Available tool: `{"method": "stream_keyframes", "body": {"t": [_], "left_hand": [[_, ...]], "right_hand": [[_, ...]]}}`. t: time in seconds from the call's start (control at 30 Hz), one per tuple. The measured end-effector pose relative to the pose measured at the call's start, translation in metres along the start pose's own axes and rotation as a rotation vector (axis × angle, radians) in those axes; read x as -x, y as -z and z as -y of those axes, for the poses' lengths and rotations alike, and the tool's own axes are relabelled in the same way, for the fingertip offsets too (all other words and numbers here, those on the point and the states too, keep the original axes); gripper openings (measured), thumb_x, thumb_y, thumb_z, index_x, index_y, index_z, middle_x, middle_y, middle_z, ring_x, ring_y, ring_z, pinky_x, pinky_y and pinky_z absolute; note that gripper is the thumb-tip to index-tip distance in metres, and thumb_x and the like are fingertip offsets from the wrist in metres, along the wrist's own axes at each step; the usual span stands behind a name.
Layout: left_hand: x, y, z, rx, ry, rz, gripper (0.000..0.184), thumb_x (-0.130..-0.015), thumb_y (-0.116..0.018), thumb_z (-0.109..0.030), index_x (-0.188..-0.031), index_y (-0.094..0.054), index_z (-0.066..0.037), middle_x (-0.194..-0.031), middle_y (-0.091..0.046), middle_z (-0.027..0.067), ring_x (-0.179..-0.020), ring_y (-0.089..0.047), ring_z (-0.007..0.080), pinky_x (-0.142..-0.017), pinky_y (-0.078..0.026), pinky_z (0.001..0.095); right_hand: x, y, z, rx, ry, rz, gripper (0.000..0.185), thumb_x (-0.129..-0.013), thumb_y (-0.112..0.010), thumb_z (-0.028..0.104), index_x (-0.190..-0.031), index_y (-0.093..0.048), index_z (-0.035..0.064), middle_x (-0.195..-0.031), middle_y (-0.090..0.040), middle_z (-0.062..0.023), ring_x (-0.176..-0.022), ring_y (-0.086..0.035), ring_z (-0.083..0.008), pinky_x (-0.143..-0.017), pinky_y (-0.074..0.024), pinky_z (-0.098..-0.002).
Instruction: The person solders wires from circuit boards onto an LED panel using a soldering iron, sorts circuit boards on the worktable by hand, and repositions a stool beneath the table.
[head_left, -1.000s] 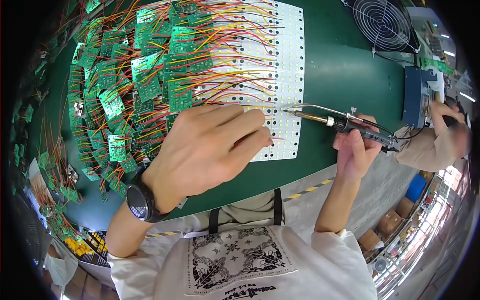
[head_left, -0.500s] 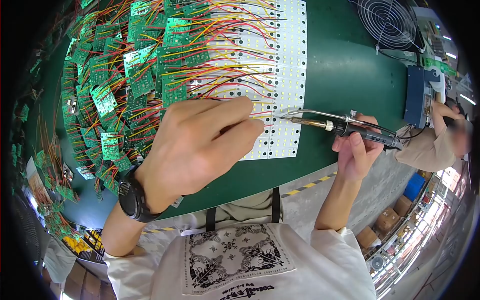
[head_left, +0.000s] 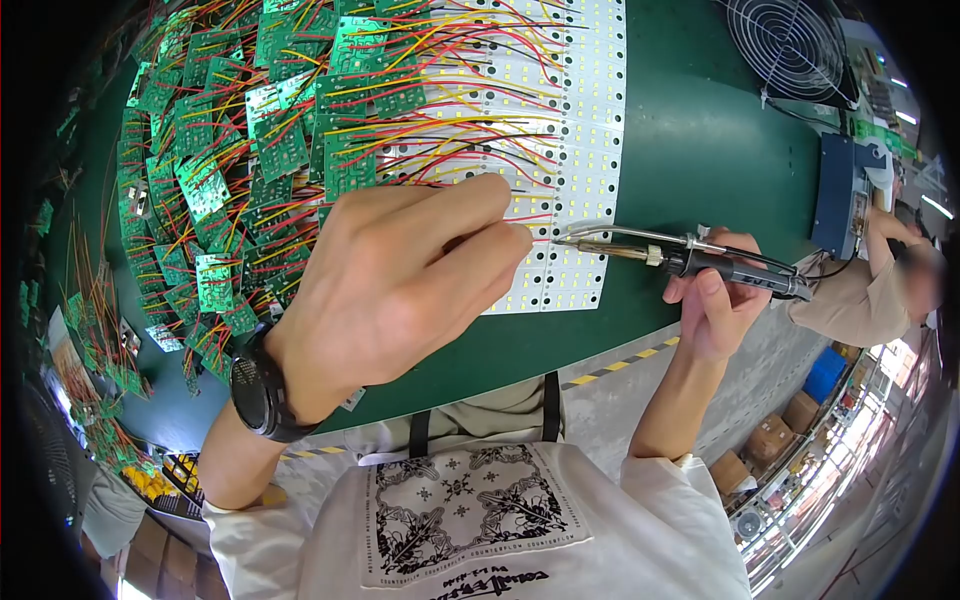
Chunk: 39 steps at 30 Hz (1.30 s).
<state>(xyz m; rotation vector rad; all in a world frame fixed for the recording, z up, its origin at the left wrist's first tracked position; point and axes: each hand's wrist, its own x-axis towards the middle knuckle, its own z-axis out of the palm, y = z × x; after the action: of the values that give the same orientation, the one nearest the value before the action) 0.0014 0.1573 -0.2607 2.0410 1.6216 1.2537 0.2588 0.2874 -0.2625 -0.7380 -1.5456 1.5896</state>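
My right hand (head_left: 715,305) is wrapped round the black handle of a soldering iron (head_left: 735,276). A thin metal feed tube runs along the iron, and both tips meet at the white LED board panel (head_left: 590,195). My left hand (head_left: 410,285) lies over the panel's near left part, thumb and forefinger pinched together close to the iron's tip. A short red wire (head_left: 541,239) sticks out at those fingertips; the pinch itself is partly hidden. Red, yellow and black wires stretch across the panel from green circuit boards (head_left: 350,150) on the left.
The green table mat (head_left: 690,140) carries the panel and piled circuit boards. A fan (head_left: 785,45) and a blue box-shaped device (head_left: 832,195) stand at the far right. Another person (head_left: 855,295) sits beyond the right edge. Cardboard boxes (head_left: 770,437) are on shelving at lower right.
The view has shifted slightly, so the panel appears a little further right and higher. The iron's tip stays by my left fingertips, and both hands keep their grips.
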Motion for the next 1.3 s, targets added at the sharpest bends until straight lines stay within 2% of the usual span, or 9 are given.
{"method": "stream_keyframes", "body": {"t": [0.6,0.9,1.1,1.17,1.3], "left_hand": [[0.004,0.0,0.004,-0.005,-0.009,0.027,0.019,-0.066,-0.074,0.001,-0.082,-0.064,-0.001,-0.067,-0.049,0.0052,-0.049,-0.049,0.0175,-0.041,-0.035,0.0301],[0.005,0.002,0.004,-0.016,-0.008,0.04,0.018,-0.067,-0.074,-0.001,-0.082,-0.064,-0.001,-0.068,-0.049,0.0053,-0.05,-0.049,0.0182,-0.043,-0.037,0.0311],[0.002,0.003,0.001,-0.006,0.009,0.041,0.015,-0.069,-0.073,-0.002,-0.082,-0.064,-0.002,-0.069,-0.051,0.0056,-0.052,-0.051,0.0207,-0.045,-0.039,0.0322],[0.002,0.003,-0.001,-0.024,0.008,0.024,0.014,-0.07,-0.073,-0.003,-0.081,-0.064,-0.002,-0.069,-0.051,0.0054,-0.053,-0.052,0.0213,-0.046,-0.04,0.0327],[-0.001,0.007,-0.009,-0.029,0.041,-0.001,0.009,-0.073,-0.071,-0.007,-0.078,-0.064,-0.005,-0.068,-0.05,0.005,-0.055,-0.054,0.0226,-0.048,-0.043,0.0341]], "right_hand": [[0.001,0.001,-0.001,0.045,-0.013,-0.003,0.029,-0.078,-0.072,0.006,-0.096,-0.055,-0.0099,-0.072,-0.059,-0.0131,-0.05,-0.06,-0.0186,-0.041,-0.0487,-0.0248],[-0.001,0.004,-0.003,-0.024,0.042,0.007,0.03,-0.081,-0.068,0.006,-0.101,-0.053,-0.0111,-0.077,-0.059,-0.0164,-0.048,-0.058,-0.0194,-0.042,-0.0483,-0.0272],[-0.002,0.002,-0.005,-0.051,0.103,-0.073,0.028,-0.084,-0.065,0.004,-0.104,-0.054,-0.01,-0.079,-0.06,-0.0156,-0.051,-0.057,-0.0183,-0.044,-0.0486,-0.0277],[-0.002,-0.002,-0.003,-0.041,0.058,-0.199,0.027,-0.084,-0.065,0.004,-0.105,-0.054,-0.0086,-0.077,-0.06,-0.0145,-0.053,-0.057,-0.0175,-0.044,-0.0475,-0.0263],[-0.004,-0.007,0.0,-0.005,-0.002,-0.225,0.024,-0.086,-0.063,0.003,-0.106,-0.055,-0.0067,-0.073,-0.062,-0.0124,-0.054,-0.057,-0.0164,-0.046,-0.0433,-0.0242]]}}
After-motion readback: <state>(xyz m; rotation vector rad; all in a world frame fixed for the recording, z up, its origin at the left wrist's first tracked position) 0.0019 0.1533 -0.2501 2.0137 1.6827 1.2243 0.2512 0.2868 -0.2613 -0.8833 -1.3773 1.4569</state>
